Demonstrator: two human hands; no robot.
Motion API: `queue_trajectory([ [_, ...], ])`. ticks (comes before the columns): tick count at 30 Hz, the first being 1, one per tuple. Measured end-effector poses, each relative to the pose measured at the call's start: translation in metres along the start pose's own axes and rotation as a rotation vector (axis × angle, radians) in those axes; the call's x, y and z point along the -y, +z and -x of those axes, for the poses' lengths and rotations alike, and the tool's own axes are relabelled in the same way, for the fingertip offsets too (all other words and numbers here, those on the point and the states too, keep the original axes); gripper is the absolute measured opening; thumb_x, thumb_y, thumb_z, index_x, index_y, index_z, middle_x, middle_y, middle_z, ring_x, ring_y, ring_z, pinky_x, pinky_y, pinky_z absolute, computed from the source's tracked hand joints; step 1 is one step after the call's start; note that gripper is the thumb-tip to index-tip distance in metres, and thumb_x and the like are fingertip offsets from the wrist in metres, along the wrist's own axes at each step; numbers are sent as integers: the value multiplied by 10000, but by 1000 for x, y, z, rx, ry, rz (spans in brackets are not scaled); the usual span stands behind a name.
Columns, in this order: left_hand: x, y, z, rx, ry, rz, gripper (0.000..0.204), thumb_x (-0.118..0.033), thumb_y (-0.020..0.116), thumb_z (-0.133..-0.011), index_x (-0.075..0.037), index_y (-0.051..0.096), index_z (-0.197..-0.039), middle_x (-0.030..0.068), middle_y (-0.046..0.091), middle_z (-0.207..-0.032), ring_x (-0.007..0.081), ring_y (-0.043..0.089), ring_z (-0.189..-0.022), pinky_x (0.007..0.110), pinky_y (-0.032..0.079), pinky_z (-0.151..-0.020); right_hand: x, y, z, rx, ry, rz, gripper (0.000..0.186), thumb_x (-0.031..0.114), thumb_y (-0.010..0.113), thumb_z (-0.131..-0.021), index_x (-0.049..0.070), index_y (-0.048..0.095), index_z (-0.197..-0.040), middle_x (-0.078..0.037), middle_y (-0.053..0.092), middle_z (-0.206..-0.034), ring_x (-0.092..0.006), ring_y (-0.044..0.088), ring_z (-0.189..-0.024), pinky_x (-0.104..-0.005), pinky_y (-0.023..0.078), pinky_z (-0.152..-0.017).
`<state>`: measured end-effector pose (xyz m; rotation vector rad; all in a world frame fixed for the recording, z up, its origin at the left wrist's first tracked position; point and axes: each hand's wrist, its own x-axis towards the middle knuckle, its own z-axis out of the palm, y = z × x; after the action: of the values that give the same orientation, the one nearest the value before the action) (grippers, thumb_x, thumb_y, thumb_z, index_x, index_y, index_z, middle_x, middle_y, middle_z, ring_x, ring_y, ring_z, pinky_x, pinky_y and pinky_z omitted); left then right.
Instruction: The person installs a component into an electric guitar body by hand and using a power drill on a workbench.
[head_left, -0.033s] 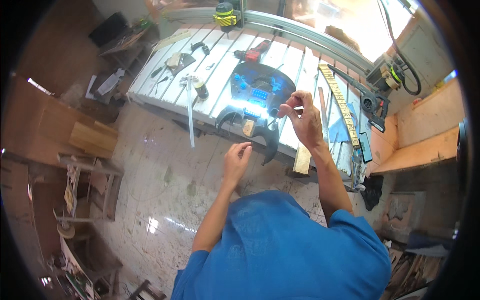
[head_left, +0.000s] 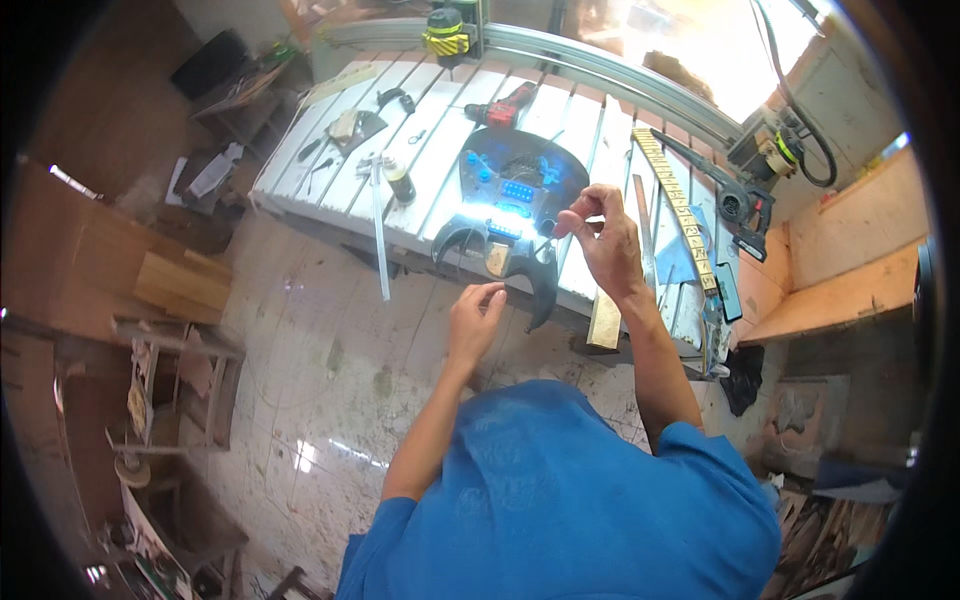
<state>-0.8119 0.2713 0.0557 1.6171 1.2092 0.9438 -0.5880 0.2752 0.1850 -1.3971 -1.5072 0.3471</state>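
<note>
1. Dark guitar body [head_left: 540, 207] lies on white counter [head_left: 322, 194].
2. Right hand [head_left: 605, 235] by its right side, fingers bunched; from here can't tell if pinching.
3. Left hand [head_left: 474, 322] near its closer edge, fingers loosely curled, grip unclear.

The single head-worn fisheye looks steeply down and forward from above the hands [head_left: 474, 325], covering a wide field. The blue shirt [head_left: 560, 500] is nearest, the hands farther out, the table [head_left: 330, 195] beyond.
</note>
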Motion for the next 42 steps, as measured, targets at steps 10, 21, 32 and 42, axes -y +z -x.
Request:
queue_trajectory([
  [10,40,17,-103,212,277,-178,256,-107,609,-982,-84,758,-1189,156,679,-1042,330,674,-974,428,525,-862,17,47,-11,-95,126,129,317,88,738,-958,26,479,-1131,-93,618,-879,-190,738,-749,-322,601,-632],
  [21,43,7,-119,-34,283,-317,308,-170,733,-897,-29,663,-1162,179,577,-1140,378,567,-1113,458,478,-949,5,56,-19,-162,242,96,297,96,732,-968,16,486,-1113,-98,615,-877,-193,743,-745,-311,592,-619],
  [32,56,-19,-144,210,132,-418,245,-248,713,-939,-7,681,-910,148,694,-884,348,675,-840,459,521,-781,17,32,1,-333,303,21,254,115,690,-1000,20,484,-1116,-56,647,-781,-161,730,-744,-317,573,-749],
  [42,4,-48,-75,567,-504,676,213,-233,586,-1082,-23,614,-1102,64,696,-876,177,711,-879,350,592,-846,39,11,59,-320,674,-104,229,209,659,-1038,50,596,-1189,8,577,-790,-78,519,-608,-246,459,-583],
])
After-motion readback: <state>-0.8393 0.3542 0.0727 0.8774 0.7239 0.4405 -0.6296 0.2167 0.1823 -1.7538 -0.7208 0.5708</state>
